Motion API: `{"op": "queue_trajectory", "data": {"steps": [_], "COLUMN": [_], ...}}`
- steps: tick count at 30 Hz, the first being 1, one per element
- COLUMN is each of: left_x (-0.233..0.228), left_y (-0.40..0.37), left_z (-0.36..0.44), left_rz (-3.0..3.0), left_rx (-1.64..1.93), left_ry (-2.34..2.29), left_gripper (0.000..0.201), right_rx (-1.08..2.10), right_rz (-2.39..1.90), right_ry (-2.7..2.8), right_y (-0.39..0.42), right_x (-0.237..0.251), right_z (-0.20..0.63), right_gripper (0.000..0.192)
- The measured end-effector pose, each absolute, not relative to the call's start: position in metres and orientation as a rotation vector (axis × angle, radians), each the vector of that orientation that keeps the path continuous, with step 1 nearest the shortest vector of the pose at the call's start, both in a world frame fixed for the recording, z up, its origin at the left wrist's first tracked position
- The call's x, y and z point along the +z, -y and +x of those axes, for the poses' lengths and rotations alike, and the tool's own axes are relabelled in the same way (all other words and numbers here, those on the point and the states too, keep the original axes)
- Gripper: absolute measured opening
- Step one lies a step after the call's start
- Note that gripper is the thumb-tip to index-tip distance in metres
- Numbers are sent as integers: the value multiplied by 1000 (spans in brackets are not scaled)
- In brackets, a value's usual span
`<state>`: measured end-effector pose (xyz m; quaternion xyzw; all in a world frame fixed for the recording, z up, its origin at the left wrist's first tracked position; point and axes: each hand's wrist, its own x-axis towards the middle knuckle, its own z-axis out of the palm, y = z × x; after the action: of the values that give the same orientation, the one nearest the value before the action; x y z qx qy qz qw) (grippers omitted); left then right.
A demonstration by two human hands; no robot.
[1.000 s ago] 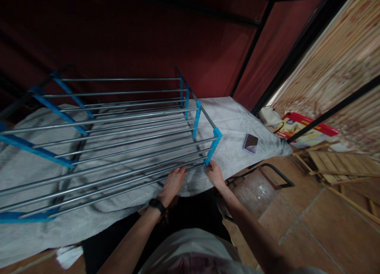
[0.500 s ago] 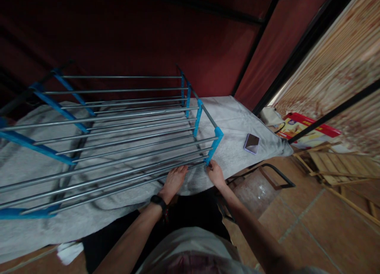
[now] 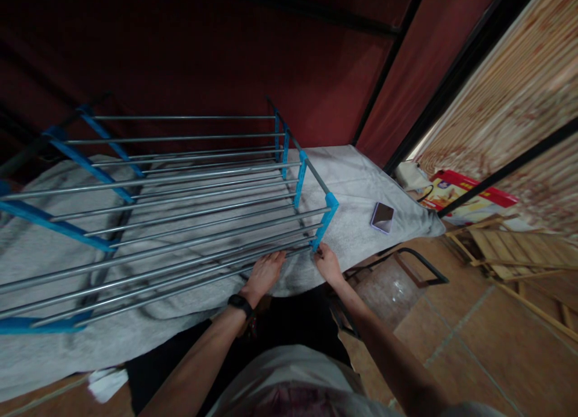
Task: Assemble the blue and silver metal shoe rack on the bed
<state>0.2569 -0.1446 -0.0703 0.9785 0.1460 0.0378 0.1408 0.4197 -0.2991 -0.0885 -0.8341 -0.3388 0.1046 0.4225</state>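
Observation:
A shoe rack [image 3: 212, 227] of grey metal rods with blue plastic side connectors lies on a grey cloth [image 3: 356, 188]. At its near right corner is a blue connector [image 3: 324, 223]. My right hand [image 3: 327, 264] is closed, its fingertips pinched at the lower end of this connector; a small dark part shows there, too small to name. My left hand [image 3: 266, 272] rests palm down beside the lowest near rod, its fingers stretched toward the corner and touching the rack's edge. Its thumb is hidden.
A phone [image 3: 382, 218] lies on the cloth to the right. Below it stands a black-framed stool [image 3: 383, 290] with a clear cover. A red and yellow box [image 3: 469, 194] and wooden slats [image 3: 519, 248] are at the right. A dark red panel [image 3: 203, 56] rises behind the rack.

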Motion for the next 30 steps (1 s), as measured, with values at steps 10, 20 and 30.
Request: {"op": "queue_trajectory", "data": {"steps": [10,20,30], "left_x": [-69,-67,-64], "left_y": [143,140,137], "left_z": [256,258,259], "left_rz": [2848,2809,2755], "left_rx": [100,35,27], "left_ry": [-406,-391,-397], "left_gripper": [36,36,35], "right_rx": [254,237,246], "right_rz": [-2076,-2076,-2067], "right_ry": [859,869,879], "right_y": [299,300,300], "right_x": [-88,-90,-88], "right_z": [421,421,423], "right_gripper": [27,31,30]}}
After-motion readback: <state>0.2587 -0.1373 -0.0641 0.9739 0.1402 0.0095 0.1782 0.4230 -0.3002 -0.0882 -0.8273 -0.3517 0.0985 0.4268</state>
